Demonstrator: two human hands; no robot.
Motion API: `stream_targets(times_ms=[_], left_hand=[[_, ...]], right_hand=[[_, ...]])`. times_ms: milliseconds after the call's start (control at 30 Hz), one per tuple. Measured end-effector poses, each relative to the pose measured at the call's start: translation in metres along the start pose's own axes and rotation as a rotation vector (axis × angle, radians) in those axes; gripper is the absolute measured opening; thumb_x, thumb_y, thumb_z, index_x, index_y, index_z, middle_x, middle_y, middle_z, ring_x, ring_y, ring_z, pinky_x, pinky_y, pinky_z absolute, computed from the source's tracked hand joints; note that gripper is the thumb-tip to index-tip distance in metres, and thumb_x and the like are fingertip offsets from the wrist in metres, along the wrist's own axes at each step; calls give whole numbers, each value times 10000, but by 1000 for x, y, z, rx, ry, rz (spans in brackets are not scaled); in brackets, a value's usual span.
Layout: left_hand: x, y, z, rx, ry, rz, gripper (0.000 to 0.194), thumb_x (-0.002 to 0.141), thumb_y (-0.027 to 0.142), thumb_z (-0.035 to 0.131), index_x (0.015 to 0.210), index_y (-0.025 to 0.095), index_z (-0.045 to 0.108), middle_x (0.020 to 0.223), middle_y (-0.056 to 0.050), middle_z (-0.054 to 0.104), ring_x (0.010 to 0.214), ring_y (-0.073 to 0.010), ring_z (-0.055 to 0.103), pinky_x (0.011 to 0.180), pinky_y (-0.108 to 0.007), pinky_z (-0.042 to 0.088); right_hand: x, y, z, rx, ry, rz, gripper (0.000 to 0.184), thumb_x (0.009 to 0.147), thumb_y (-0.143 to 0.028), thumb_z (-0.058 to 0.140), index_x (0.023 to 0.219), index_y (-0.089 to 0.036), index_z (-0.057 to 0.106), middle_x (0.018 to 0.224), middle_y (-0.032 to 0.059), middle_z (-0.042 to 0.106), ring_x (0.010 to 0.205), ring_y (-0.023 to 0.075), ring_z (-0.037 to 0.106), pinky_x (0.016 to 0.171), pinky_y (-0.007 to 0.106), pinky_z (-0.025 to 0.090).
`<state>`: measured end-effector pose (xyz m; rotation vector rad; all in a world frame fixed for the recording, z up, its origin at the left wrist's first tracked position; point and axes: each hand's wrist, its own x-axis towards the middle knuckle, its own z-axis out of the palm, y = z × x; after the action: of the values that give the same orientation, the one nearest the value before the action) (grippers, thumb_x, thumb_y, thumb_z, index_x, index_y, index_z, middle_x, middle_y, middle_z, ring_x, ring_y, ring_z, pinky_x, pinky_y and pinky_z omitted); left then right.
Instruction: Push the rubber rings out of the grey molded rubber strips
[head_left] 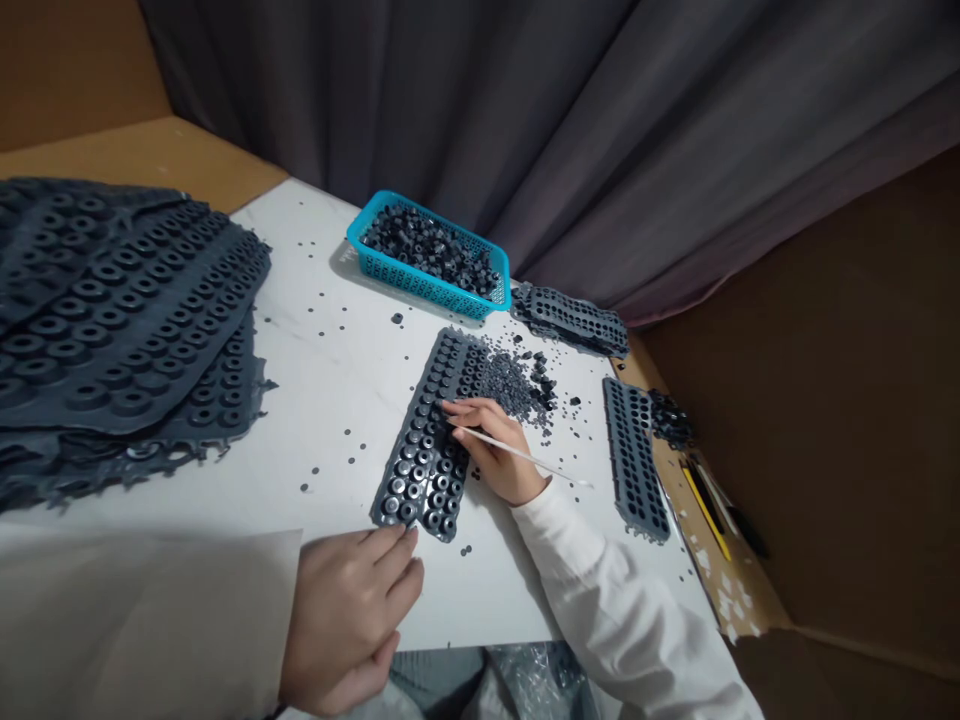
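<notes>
Dark-grey, rubbery-looking rectangular sheet w/ rows of round, ring-topped bumps [424, 450] lies slantwise mid-table, flat on a white, faintly veined tabletop [330, 380]. Person's R hand [499, 455], white sleeve, pinches a slim pale rod [525, 457] btwn thumb & fingers, tip at the sheet's bumps. L hand [360, 610]: fingers bent, fingertips at sheet's near edge; can't tell if they grip it. Just beyond R hand, beside sheet: heap of tiny dark-grey discs [506, 385], w/ small black pieces. Farther back: bright-blue perforated plastic basket [431, 290] full of small black parts. Far L: big pile of similar dark-grey bumpy sheets [112, 310]. To R: grey strip w/ rows of holes [636, 460]. Behind: grey pleated curtain [420, 100].
</notes>
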<state>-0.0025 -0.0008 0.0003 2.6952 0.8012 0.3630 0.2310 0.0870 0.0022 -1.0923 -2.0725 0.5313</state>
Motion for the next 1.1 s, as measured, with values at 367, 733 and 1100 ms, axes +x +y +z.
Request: stream_targets(times_ms=[367,733,1100], left_hand=[[0,1,0,1,-16,-1,401,711,221,575,1103,155,623,1258,-106,607,1112,-260,567,865,-341,516],[1,2,-1,44,48,-12,366,697,257,591,1041,167,674,1202,-73,652,1063,-232,600,841,-313,524],[1,3,0,50,45,-27,367,699,244,577,1048,171,664,1214,-60,645,1072,-236,591,836,-323,524]], right_hand=[[0,4,5,-125,-38,-45,118,939,-224,493,915,-219,609,1045,71,709,976,196,606,848,374,514],[6,13,-6,-172,110,-14,130,947,-230,472,938,-221,601,1029,84,703,1010,200,610,822,376,529],[3,10,5,-76,-7,24,88,928,-238,517,900,-224,599,1067,70,707,1042,205,584,882,412,500]])
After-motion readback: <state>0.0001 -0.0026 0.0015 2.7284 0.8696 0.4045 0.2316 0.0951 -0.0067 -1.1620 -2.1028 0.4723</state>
